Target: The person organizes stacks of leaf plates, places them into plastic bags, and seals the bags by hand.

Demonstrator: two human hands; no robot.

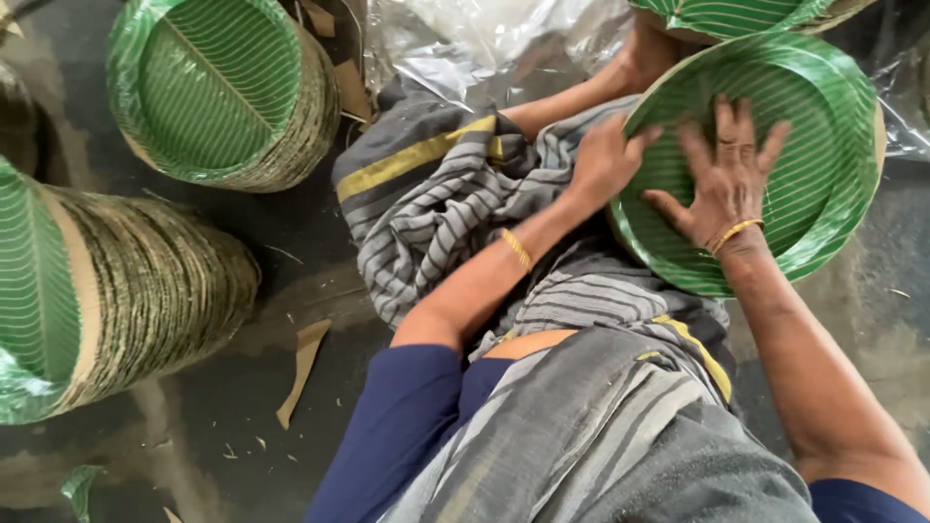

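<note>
Green striped paper plates [823, 145] sit stacked in my lap, my right hand [728, 184] pressed flat on top with fingers spread wide, my left hand [605, 160] curled round the near rim. I'm sitting on a dark, dusty floor [194, 436] littered with cardboard scraps [302, 368]. Wrapped plate stacks [126, 291] lie on their sides to my left, and crinkled clear plastic [475, 39] sits up ahead.

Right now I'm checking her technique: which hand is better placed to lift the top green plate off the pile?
Probably the left hand: its fingers curl at the rim of the top green plate. The right hand lies flat, fingers spread, on the plate's face.
</note>
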